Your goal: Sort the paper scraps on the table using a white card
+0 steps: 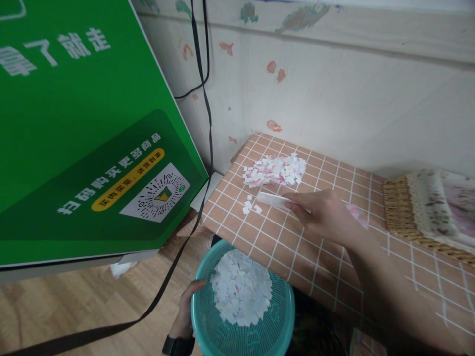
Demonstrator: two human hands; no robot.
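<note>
Head view: left hand (184,307) clasps a round teal plastic basket (285,311), apparently steadying it by the brown gridded table (276,242)'s near edge; right hand (323,213) pinches a flat white strip (272,199).

On the surface (230,202), before the wall (334,89): a paper heap (274,170). In front of it, loose pieces (246,210), left of the strip (272,199) in the right hand (315,212). Farther right, a basket (395,207). Before the near edge, a colander (280,316) with paper bits (243,291) inside, left hand (185,306) at its left rim. Farther left, a panel (92,113).
</note>
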